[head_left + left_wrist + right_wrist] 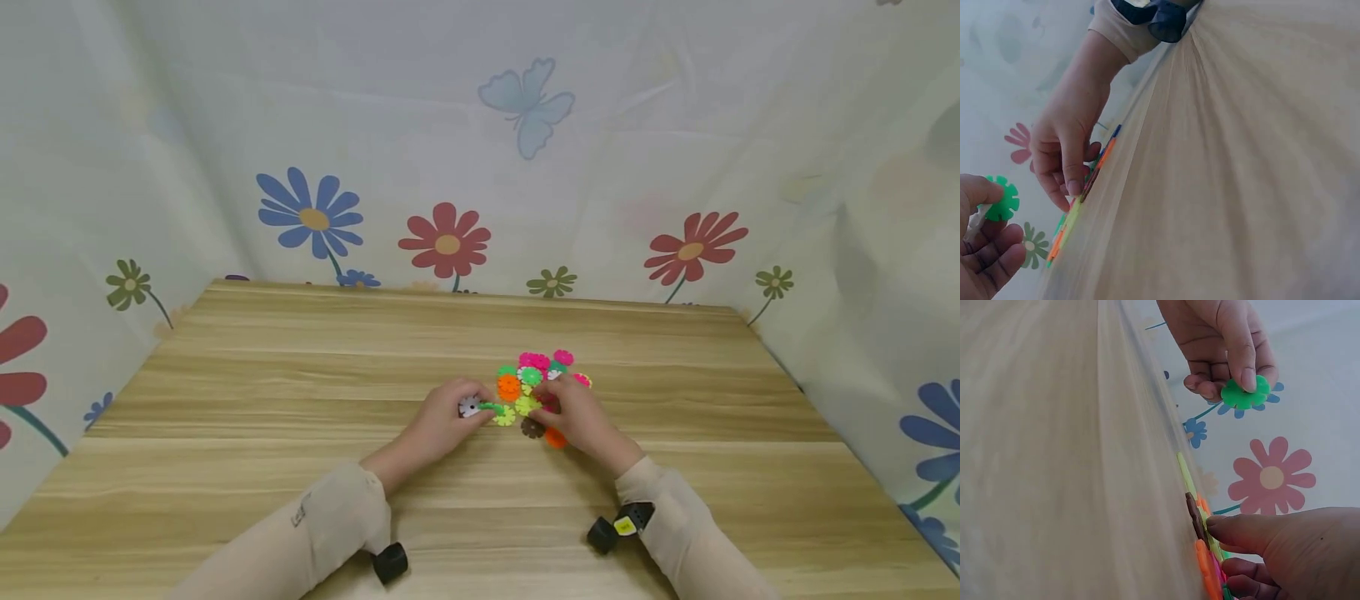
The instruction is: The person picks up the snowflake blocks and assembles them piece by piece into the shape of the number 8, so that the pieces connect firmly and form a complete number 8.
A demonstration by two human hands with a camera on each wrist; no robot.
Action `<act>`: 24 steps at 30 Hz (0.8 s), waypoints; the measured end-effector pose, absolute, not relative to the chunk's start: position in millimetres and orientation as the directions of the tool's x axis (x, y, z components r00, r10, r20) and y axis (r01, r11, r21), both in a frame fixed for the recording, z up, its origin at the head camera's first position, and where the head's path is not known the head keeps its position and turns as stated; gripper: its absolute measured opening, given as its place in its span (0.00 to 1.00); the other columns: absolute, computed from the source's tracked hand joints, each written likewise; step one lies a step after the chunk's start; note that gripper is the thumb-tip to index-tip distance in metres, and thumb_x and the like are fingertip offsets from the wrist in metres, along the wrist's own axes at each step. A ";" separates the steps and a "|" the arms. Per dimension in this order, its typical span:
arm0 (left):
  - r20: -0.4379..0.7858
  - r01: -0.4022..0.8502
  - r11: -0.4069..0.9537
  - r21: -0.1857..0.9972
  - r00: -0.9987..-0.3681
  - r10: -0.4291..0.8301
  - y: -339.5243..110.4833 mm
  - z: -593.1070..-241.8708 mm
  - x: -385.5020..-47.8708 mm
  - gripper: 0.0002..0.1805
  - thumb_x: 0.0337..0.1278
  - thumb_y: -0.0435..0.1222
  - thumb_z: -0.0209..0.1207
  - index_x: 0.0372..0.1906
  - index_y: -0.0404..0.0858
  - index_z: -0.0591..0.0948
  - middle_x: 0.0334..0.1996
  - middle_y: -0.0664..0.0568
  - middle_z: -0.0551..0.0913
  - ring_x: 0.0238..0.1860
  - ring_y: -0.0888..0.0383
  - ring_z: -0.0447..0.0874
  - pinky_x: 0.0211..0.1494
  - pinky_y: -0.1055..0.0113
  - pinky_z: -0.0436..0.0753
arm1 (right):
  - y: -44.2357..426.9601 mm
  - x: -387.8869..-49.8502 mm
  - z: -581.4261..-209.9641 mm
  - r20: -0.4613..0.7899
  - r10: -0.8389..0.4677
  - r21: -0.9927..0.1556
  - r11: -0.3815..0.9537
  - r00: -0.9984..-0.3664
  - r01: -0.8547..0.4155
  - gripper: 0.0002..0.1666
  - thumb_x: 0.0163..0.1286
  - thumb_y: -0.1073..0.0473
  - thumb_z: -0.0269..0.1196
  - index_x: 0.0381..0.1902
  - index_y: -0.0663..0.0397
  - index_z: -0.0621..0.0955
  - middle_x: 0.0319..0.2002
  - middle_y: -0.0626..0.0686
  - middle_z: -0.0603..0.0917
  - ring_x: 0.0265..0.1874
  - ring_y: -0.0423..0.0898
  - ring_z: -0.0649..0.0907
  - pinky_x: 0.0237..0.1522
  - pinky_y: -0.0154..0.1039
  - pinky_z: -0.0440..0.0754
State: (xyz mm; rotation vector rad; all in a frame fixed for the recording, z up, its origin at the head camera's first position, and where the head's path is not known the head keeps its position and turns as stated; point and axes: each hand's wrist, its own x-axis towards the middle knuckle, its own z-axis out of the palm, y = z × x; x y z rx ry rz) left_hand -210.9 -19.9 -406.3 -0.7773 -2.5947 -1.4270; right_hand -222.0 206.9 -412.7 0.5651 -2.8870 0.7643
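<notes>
My left hand (442, 415) pinches a green flower-shaped plastic disc (1004, 201) between thumb and fingers. A white notched disc (469, 407) is held along with it and appears joined to it. Above a loose cluster of the same discs, my right hand (583, 417) reaches down with thumb and index finger apart. Its thumb touches a yellow-green disc (527, 406). A brown disc (532, 428) and an orange disc (556, 438) lie just in front of that hand. Another yellow-green disc (505, 416) rests beside the left fingertips.
Further discs in the cluster include a stacked-looking orange pair (508, 387), a light green one (530, 376) and a pink one (563, 357) at its far side. The wooden table (300, 358) stretches around them. A flower-printed curtain (390, 117) hangs behind.
</notes>
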 end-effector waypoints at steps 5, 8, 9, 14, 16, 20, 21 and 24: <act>0.270 0.395 0.446 0.803 -0.909 0.319 -23.4 -414.4 -210.5 0.03 0.55 0.35 0.66 0.34 0.43 0.83 0.42 0.50 0.84 0.41 0.58 0.79 0.44 0.68 0.77 | 205.5 -222.1 -413.6 0.181 -0.338 -0.452 0.805 -0.924 -0.383 0.12 0.58 0.58 0.70 0.37 0.58 0.83 0.32 0.52 0.78 0.30 0.41 0.74 0.35 0.33 0.75; 0.274 0.387 0.453 0.803 -0.915 0.295 -24.5 -418.0 -211.9 0.03 0.54 0.35 0.66 0.34 0.43 0.83 0.42 0.50 0.84 0.41 0.59 0.79 0.43 0.69 0.77 | 206.0 -221.9 -413.5 0.183 -0.336 -0.461 0.800 -0.924 -0.383 0.12 0.57 0.59 0.71 0.36 0.59 0.81 0.31 0.52 0.78 0.29 0.41 0.73 0.33 0.32 0.73; 0.283 0.393 0.455 0.799 -0.914 0.292 -24.8 -419.0 -212.2 0.03 0.54 0.35 0.66 0.34 0.43 0.83 0.42 0.50 0.85 0.40 0.59 0.79 0.42 0.69 0.76 | 206.2 -221.8 -413.3 0.182 -0.335 -0.467 0.798 -0.924 -0.381 0.13 0.57 0.59 0.71 0.36 0.59 0.81 0.31 0.52 0.78 0.29 0.41 0.73 0.33 0.32 0.73; 0.308 0.403 0.442 0.801 -0.911 0.273 -24.7 -419.4 -211.6 0.03 0.54 0.34 0.66 0.33 0.42 0.83 0.40 0.50 0.85 0.40 0.57 0.79 0.42 0.68 0.76 | 208.8 -221.3 -412.0 0.162 -0.328 -0.517 0.775 -0.931 -0.363 0.15 0.57 0.62 0.71 0.37 0.59 0.77 0.29 0.52 0.78 0.27 0.41 0.73 0.31 0.31 0.73; 0.310 0.398 0.441 0.804 -0.914 0.261 -24.9 -420.0 -211.1 0.03 0.54 0.34 0.66 0.33 0.42 0.83 0.40 0.49 0.85 0.41 0.57 0.79 0.43 0.67 0.76 | 209.2 -221.3 -411.7 0.149 -0.329 -0.538 0.764 -0.932 -0.356 0.15 0.57 0.62 0.71 0.37 0.59 0.76 0.28 0.52 0.78 0.26 0.41 0.73 0.29 0.30 0.73; 0.303 0.385 0.436 0.813 -0.920 0.246 -25.7 -420.7 -210.1 0.03 0.54 0.33 0.65 0.34 0.41 0.83 0.40 0.49 0.85 0.42 0.56 0.80 0.45 0.65 0.77 | 209.8 -221.0 -410.6 0.144 -0.329 -0.568 0.744 -0.933 -0.350 0.15 0.58 0.63 0.70 0.39 0.60 0.75 0.28 0.52 0.78 0.26 0.41 0.73 0.28 0.29 0.72; 0.301 0.381 0.432 0.817 -0.922 0.244 -25.8 -420.2 -209.7 0.03 0.54 0.33 0.65 0.35 0.41 0.83 0.40 0.49 0.85 0.42 0.56 0.80 0.46 0.65 0.78 | 209.7 -220.9 -410.2 0.144 -0.325 -0.580 0.737 -0.935 -0.346 0.15 0.58 0.64 0.69 0.39 0.60 0.75 0.29 0.52 0.78 0.26 0.41 0.73 0.29 0.29 0.73; 0.291 0.372 0.418 0.829 -0.924 0.246 -26.6 -418.8 -208.9 0.04 0.55 0.33 0.65 0.36 0.40 0.83 0.41 0.47 0.84 0.39 0.57 0.78 0.43 0.68 0.78 | 209.8 -220.8 -408.7 0.161 -0.331 -0.602 0.714 -0.930 -0.358 0.12 0.60 0.66 0.67 0.40 0.62 0.76 0.31 0.53 0.79 0.29 0.42 0.75 0.32 0.30 0.76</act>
